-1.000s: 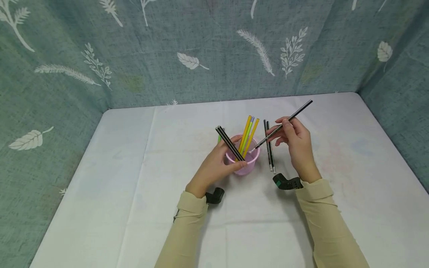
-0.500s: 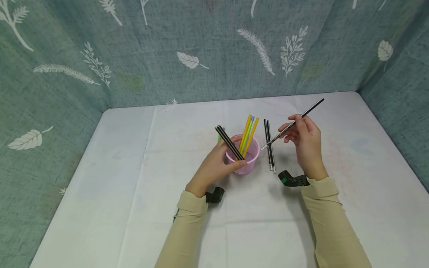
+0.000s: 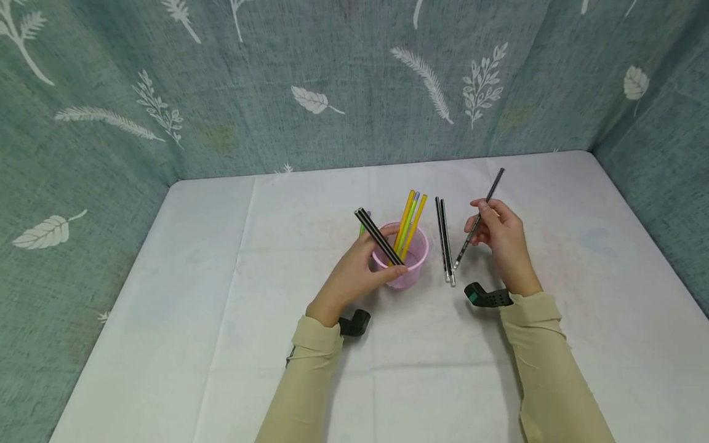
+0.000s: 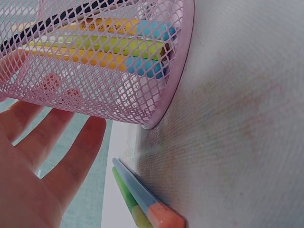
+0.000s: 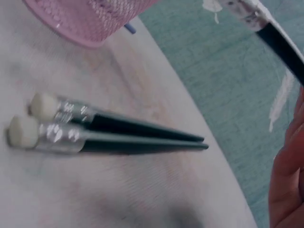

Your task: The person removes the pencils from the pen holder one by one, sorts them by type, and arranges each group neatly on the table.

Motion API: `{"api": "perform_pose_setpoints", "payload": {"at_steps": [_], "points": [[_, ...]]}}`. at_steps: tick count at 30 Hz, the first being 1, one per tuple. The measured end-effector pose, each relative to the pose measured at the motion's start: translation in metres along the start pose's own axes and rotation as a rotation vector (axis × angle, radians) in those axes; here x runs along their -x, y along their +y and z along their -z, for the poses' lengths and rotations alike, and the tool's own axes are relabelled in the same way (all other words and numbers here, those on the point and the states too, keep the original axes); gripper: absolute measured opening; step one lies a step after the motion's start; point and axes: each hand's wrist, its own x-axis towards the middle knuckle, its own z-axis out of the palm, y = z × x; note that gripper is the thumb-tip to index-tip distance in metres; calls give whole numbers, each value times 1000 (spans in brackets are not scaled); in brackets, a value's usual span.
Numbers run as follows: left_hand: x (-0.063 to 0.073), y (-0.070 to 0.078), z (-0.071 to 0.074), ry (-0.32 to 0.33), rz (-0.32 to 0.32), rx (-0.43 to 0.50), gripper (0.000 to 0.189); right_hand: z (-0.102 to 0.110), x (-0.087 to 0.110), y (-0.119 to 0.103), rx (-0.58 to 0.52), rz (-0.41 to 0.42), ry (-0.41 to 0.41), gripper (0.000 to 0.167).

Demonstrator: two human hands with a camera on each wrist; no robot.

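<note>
My left hand (image 3: 354, 274) holds the pink mesh pencil cup (image 3: 408, 282) by its side, thumb near the rim. Inside stand yellow pencils (image 3: 419, 215) and a green one, with black-and-silver pencils (image 3: 379, 237) leaning out to the left. My right hand (image 3: 505, 243) pinches another black pencil (image 3: 495, 184), its eraser end pointing down and tilted to the left. That lower end comes close to the eraser ends of two black pencils (image 3: 444, 234) lying on the cloth, right of the cup. In the right wrist view the held pencil (image 5: 282, 45) shows at the upper right.
Beyond the cup, a green pencil (image 4: 124, 192) and a blue-grey one (image 4: 142, 190) with a reddish end lie on the white cloth (image 3: 266, 295). A grey-green curtain with white leaves (image 3: 343, 135) rises along the back and sides of the table.
My right hand has drawn away from the cup to the right, and its pencil has swung steeper, the eraser end moving from the cup toward the lying pencils. The left hand stays put.
</note>
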Motion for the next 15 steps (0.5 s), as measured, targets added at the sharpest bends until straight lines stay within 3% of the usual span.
{"api": "perform_pose_setpoints", "payload": {"at_steps": [7,15], "points": [[1,-2,-1,6,-6,9,66,0,0,11,216,-98,-31,48],[0,-3,-2,15,-14,19,67,1,0,20,271,-155,-49,45]]}}
